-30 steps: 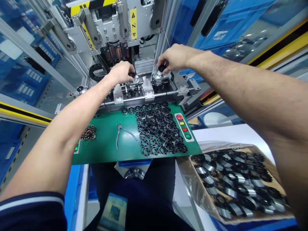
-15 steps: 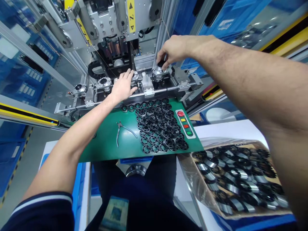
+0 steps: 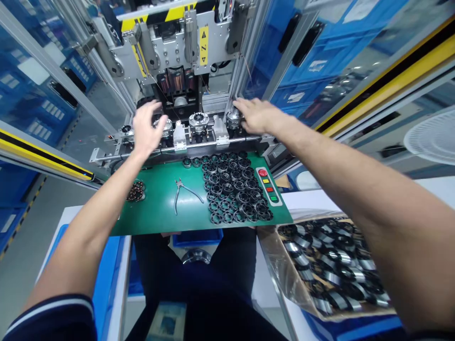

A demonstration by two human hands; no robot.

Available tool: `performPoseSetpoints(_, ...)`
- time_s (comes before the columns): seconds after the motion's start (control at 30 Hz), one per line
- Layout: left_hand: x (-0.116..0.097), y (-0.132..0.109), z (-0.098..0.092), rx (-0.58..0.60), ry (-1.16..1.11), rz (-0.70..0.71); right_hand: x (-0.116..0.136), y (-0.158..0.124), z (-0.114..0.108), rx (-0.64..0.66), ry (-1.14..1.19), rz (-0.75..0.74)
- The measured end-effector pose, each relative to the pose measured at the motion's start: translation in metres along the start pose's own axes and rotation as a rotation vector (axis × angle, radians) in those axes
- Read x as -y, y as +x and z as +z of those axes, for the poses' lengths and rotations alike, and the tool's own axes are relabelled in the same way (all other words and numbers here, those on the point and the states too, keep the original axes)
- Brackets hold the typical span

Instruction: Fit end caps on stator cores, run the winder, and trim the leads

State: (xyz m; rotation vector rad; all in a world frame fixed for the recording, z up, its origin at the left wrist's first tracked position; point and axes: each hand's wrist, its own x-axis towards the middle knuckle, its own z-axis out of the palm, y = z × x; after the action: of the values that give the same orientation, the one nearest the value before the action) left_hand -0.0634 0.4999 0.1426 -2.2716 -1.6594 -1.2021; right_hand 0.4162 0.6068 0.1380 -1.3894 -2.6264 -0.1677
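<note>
My left hand is at the machine's rail, thumb and fingers spread apart. It is beside a round metal winding fixture, which it partly covers. Another fixture, holding a black toothed ring, is uncovered in the middle of the rail. My right hand reaches to the rightmost fixture, fingers stretched over its top with nothing visible in them. Whether the fingertips touch it I cannot tell. At the far left, one more fixture is partly hidden by my left hand.
On the green work surface lie pliers, many black ring cores and a few copper-wound cores. A button panel is at right. Beyond it stands a box of cores. Thin wires hang from the machine head.
My left hand has moved left along the rail, from a middle fixture to the one left of it. My right hand has loosened its grasp at the rightmost fixture and straightened its fingers.
</note>
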Motion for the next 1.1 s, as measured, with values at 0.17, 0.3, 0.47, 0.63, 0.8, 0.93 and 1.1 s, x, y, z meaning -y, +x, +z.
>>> performPoseSetpoints(0.17, 0.073, -0.048, -0.073, -0.008, 0.178, -0.207, 0.026, -0.045, 0.024, 0.003, 0.069, 0.101)
performPoseSetpoints(0.3, 0.080, -0.065, -0.076, 0.148, 0.219, -0.238, 0.037, -0.048, 0.016, -0.074, 0.076, 0.113)
performPoseSetpoints(0.47, 0.078, -0.067, -0.068, 0.107, 0.255, -0.269, 0.042, -0.057, 0.013, -0.130, 0.044, 0.152)
performPoseSetpoints(0.63, 0.083, -0.068, -0.070, 0.090, 0.277, -0.273, 0.041, -0.062, 0.011, -0.163, 0.022, 0.212)
performPoseSetpoints(0.8, 0.077, -0.068, -0.070, 0.129, 0.259, -0.338, 0.047, -0.061, 0.009, -0.111, 0.009, 0.236)
performPoseSetpoints(0.93, 0.069, -0.046, -0.086, 0.280, 0.305, -0.367, 0.057, -0.050, -0.011, -0.044, -0.015, 0.242)
performPoseSetpoints(1.1, 0.025, -0.002, -0.073, 0.350, 0.273, -0.265, 0.112, 0.003, -0.037, -0.042, -0.020, 0.218)
